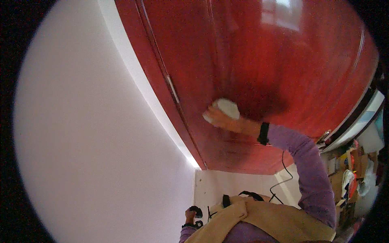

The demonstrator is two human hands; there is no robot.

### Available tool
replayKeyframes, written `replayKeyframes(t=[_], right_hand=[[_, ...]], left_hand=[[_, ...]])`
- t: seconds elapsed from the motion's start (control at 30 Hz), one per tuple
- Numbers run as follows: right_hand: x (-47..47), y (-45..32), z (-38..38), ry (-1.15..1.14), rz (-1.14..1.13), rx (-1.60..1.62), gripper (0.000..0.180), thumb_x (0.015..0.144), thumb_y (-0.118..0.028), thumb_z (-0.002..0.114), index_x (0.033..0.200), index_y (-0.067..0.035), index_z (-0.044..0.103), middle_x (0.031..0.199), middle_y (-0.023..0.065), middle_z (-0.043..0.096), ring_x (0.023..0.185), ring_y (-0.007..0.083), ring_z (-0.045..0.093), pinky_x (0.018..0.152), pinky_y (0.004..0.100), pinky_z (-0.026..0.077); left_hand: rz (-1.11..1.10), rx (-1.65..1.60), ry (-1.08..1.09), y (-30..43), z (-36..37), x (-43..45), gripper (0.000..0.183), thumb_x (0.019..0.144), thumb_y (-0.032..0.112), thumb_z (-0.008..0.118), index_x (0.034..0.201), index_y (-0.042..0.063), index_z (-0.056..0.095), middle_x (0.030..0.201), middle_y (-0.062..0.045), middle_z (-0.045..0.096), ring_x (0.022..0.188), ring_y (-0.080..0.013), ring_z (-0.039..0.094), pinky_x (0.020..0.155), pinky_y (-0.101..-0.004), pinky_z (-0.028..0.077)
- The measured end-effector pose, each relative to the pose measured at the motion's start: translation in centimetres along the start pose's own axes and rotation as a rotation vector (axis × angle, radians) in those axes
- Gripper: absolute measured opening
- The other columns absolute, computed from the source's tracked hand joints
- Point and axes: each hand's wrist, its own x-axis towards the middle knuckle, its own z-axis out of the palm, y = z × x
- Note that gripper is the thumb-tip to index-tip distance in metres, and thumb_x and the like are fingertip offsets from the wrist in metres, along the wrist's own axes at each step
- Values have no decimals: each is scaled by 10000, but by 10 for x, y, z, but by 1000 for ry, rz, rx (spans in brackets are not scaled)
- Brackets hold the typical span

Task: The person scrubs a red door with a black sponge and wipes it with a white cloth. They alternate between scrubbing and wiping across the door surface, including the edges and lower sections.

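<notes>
A glossy red door [188, 60] stands before me, with raised mouldings and a hinge [173, 88] along its left side. My right hand [223, 121], blurred, grips a whitish cloth or pad [228, 108] at the door's surface, right of the hinge. The sleeve on this arm is purple, with a black band at the wrist. Low at the left, beside my body, my left hand [190, 215] holds a dark rounded object [197, 211]; its exact kind is unclear. My fingers partly cover both held things.
A pale wall [91, 127] runs along the left, meeting the white door frame [136, 79]. A thin black cord [281, 181] hangs over the light floor [231, 180]. A door handle [325, 135] and cluttered cardboard boxes and bags [349, 176] are at the right.
</notes>
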Motion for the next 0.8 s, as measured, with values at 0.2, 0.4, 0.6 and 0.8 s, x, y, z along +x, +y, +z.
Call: replayKeyframes(t=[0.2,0.4,0.6,0.8], right_hand=[[25,6,2,108,-24,281,375,793,-246,551,1131,-86,581,1043,108,567,1059,298,489,913,488,409],[99,179,-74,756,660,137,437,803,-69,510,1225,-158,580,1244,144,534,1186,323,463,999,485,326],[123,93,-48,773,687,401,354,782,-78,519,1111,-114,642,1257,147,536,1169,349,475,992,537,337],[88,-78,48,502,445,640,334,805,-116,495,1125,-46,565,1311,134,476,1209,320,432,1023,505,308]], left_hand=[[-150,-291,123,-6,-3,-9,307,686,-41,551,958,11,684,788,-51,669,692,-182,616,654,-332,519],[115,157,-48,-41,6,-18,223,721,-9,537,884,32,683,746,-44,654,634,-165,589,587,-311,493],[-131,-150,91,-52,14,-21,282,716,-19,566,977,2,669,869,-45,675,751,-174,621,682,-301,508],[-93,-268,188,-64,4,-47,262,682,-6,586,923,1,685,816,-44,676,708,-181,624,646,-316,510]])
